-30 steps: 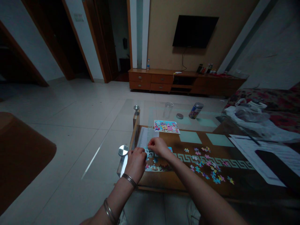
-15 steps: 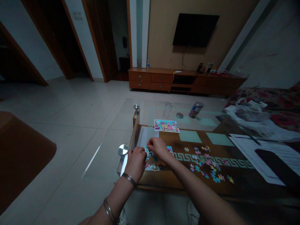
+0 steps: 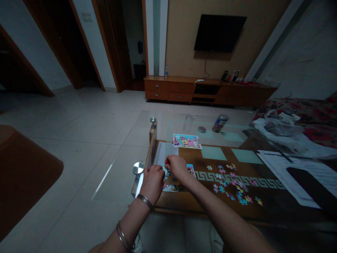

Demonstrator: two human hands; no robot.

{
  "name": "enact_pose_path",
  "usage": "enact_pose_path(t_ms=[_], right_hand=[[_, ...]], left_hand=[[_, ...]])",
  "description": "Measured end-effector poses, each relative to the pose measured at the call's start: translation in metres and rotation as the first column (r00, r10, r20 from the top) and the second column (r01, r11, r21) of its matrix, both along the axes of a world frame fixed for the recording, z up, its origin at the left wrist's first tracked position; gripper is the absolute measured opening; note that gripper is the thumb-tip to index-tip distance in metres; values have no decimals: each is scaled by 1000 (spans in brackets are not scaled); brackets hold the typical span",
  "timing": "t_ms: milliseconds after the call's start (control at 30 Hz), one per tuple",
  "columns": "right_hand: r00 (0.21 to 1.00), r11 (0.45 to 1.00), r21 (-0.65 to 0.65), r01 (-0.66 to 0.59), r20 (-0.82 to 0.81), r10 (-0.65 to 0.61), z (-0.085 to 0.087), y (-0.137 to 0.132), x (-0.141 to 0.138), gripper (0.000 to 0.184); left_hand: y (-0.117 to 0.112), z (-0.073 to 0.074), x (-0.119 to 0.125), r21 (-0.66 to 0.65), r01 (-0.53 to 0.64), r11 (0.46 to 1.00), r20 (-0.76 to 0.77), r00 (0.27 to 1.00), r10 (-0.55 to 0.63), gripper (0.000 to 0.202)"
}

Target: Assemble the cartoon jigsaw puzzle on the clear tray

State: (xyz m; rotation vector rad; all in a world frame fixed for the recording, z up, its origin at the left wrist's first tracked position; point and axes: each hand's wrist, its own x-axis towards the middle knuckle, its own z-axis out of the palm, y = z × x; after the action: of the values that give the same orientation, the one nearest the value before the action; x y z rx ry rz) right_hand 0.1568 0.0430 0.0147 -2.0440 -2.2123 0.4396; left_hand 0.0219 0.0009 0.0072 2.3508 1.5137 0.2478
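A partly assembled jigsaw puzzle lies on the glass table, half covered by my hands. My left hand is closed at its left edge, fingers curled; anything under the fingertips is hidden. Over the puzzle's upper part, my right hand is closed with thumb and fingertips pinched together. What it pinches, if anything, is too small to make out. Right of the puzzle, loose jigsaw pieces are scattered. Just beyond my hands is a picture card with colourful cartoon figures.
Behind the card stand a clear cup, a metal lid and a printed can. Papers with a dark flat object and a plastic bag occupy the right. Round metal fittings mark the table's left side.
My right hand has shifted very slightly at the puzzle's upper part. My left hand, the loose pieces and the card look the same.
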Motion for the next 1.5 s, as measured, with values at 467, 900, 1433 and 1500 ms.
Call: enact_pose_path(t_ms=[467,900,1433,1500], right_hand=[[974,982,168,80,-224,-41,17,1,43,18],[993,998,-29,-59,-99,56,11,-30,97,16],[986,986,-5,-166,2,166,1,-48,44,16],[987,988,-16,-154,39,155,0,-47,39,15]], left_hand=[[6,-3,-11,38,-76,996,68,995,74,21],[5,-23,-5,93,110,990,43,993,-114,41],[2,-5,-3,-17,91,996,15,996,-91,38],[2,-5,-3,-34,86,996,11,996,-86,39]])
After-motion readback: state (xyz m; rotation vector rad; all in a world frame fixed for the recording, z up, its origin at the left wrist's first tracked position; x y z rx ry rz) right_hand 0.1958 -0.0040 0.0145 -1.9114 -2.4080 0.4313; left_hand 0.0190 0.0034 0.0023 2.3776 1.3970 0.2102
